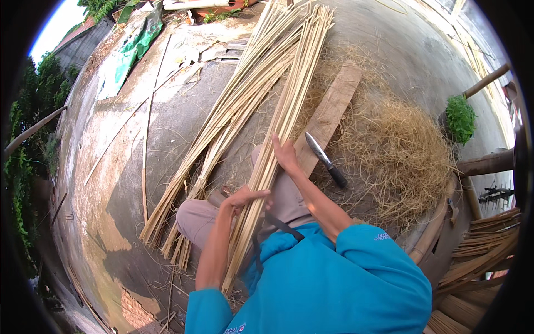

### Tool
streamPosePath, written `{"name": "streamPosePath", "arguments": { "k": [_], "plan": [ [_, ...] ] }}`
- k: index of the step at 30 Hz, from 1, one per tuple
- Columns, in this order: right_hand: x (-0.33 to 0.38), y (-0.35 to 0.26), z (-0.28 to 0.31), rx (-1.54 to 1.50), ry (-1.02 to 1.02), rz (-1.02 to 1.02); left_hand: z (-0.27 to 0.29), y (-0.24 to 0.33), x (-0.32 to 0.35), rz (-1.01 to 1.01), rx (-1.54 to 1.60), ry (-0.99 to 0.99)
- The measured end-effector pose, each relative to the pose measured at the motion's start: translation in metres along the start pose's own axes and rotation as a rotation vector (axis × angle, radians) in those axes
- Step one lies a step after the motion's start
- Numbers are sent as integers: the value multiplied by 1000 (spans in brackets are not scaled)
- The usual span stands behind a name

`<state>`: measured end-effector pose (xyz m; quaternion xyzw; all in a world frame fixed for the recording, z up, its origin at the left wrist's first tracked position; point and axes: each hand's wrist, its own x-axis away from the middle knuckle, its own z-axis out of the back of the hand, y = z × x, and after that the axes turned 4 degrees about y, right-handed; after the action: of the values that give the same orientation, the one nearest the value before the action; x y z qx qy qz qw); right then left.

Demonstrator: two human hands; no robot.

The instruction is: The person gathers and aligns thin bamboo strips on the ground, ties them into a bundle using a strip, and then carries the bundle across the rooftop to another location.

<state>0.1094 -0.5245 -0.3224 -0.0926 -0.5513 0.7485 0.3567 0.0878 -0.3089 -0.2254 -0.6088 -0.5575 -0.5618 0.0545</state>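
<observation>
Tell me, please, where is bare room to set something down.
Grey concrete beyond the shavings heap, left of the green plant, looks barest. Floor between the long thin stick and strip pile is mostly bare. Crowded: beside the right hand, by knife and plank.

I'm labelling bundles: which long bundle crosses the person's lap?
The pale bundle just left of the wooden board, passing between the forearms; the bundles farther left lie on the ground.

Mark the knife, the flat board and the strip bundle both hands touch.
Knife (326, 160): head view, blade near the handle.
Flat board (330, 114): head view, middle of its face.
Strip bundle (267, 171): head view, middle of its length.
</observation>
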Motion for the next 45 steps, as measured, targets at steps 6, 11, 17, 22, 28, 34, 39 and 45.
{"name": "streamPosePath", "arguments": {
  "k": [6, 11, 17, 22, 28, 34, 39, 45],
  "plan": [
    [28, -32, 35, -299, -180, -41, -27, 18, 33, -16, -126, 76],
    [6, -19, 44, -933, -185, -147, -54, 11, 90, 38, -191, 178],
    [10, -78, 66, -1400, -627, -370, -86, -27, 171, 99, -207, 258],
    [46, -72, 61, -1374, -712, -345, -56, -87, 192, 59, -517, 317],
    [117, -91, 90, -1198, -645, -296, -50, -128, 230, 161, -519, 296],
    [151, -95, 106, -1150, -523, -363, -22, -162, 220, 142, -576, 248],
    [128, -99, 116, -1095, -416, -276, -3, -146, 183, 157, -636, 150],
    [16, -101, 124, -1104, -288, -144, -11, -62, 119, -105, -684, 200]
  ]
}}
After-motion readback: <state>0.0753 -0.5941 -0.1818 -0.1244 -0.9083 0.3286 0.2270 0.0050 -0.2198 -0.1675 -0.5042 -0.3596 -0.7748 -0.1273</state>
